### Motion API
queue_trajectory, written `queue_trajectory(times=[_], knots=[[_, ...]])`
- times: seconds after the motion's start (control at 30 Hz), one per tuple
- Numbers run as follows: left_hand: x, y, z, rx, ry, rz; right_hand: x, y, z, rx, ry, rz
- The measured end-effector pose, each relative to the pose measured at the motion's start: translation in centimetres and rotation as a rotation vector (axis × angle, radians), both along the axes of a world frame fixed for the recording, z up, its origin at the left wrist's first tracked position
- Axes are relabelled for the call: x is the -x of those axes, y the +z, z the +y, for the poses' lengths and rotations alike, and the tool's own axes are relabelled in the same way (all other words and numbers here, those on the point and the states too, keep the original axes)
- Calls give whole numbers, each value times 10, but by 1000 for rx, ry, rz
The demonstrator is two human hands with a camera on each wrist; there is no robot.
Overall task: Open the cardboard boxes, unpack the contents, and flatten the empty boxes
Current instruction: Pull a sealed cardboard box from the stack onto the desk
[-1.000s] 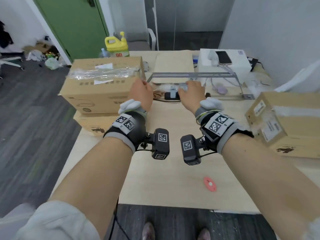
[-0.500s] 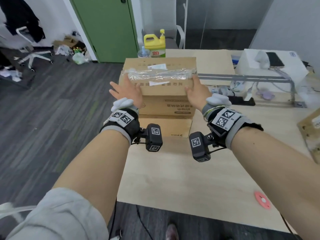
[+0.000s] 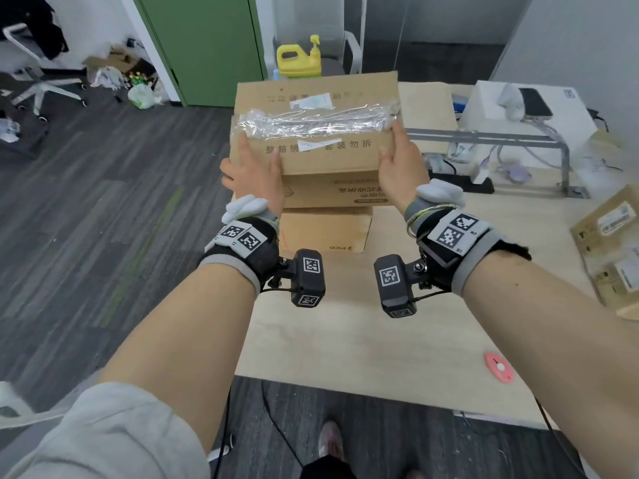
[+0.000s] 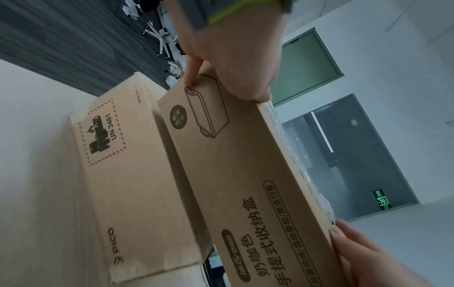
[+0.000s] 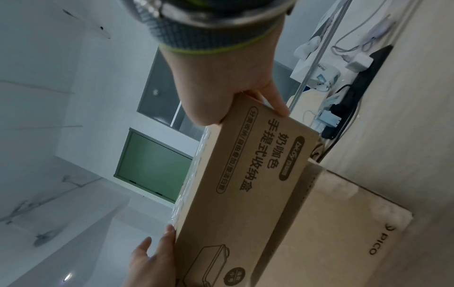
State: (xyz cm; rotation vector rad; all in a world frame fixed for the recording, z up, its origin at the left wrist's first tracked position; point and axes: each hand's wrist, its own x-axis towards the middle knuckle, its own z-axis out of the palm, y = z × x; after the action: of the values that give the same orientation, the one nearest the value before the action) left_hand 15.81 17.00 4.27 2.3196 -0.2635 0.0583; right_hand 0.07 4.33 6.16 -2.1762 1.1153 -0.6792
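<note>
In the head view, the taped cardboard box [image 3: 316, 133] sits at the upper centre of the frame, held up and tilted above a second, flatter box [image 3: 325, 233] marked PICO that rests on the pale wooden table [image 3: 345, 340]. The left hand [image 3: 254, 176] grasps the taped box at its left end, thumb on the near face and fingers wrapped round the side; the right hand [image 3: 399, 164] grasps the right end the same way. A crumpled strip of clear tape [image 3: 318, 124] runs along the box's top. A yellow jug [image 3: 299, 62] stands behind it at the top centre, a green door [image 3: 204, 46] fills the upper left, and another cardboard box [image 3: 612, 250] lies at the right edge. A small red disc [image 3: 499, 368] lies on the table at the lower right. In the left wrist view, the left hand [image 4: 230, 58] at the top centre clamps one end of the taped box [image 4: 245, 165] — thumb on the printed face — while the right hand [image 4: 363, 258] holds the other end at the lower right; the PICO box [image 4: 127, 184] lies to the left. In the right wrist view, the right hand [image 5: 221, 77] at the top grips the end of the taped box [image 5: 240, 184], and the left hand [image 5: 152, 260] holds the other end at the bottom — the PICO box [image 5: 343, 233] sits at the lower right.
</note>
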Motion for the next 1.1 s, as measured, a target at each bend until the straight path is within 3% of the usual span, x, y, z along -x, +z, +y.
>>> queue_trajectory(times=[0.27, 0.63, 0.77, 1.1], knots=[[103, -5, 31, -118, -70, -72, 113, -5, 36, -47, -5, -59], [223, -72, 81, -145, -66, -35, 238, -69, 86, -87, -22, 57], [246, -92, 98, -61, -15, 26, 258, -94, 101, -122, -20, 82], [249, -144, 121, -240, -119, 54, 261, -153, 118, -189, 73, 172]])
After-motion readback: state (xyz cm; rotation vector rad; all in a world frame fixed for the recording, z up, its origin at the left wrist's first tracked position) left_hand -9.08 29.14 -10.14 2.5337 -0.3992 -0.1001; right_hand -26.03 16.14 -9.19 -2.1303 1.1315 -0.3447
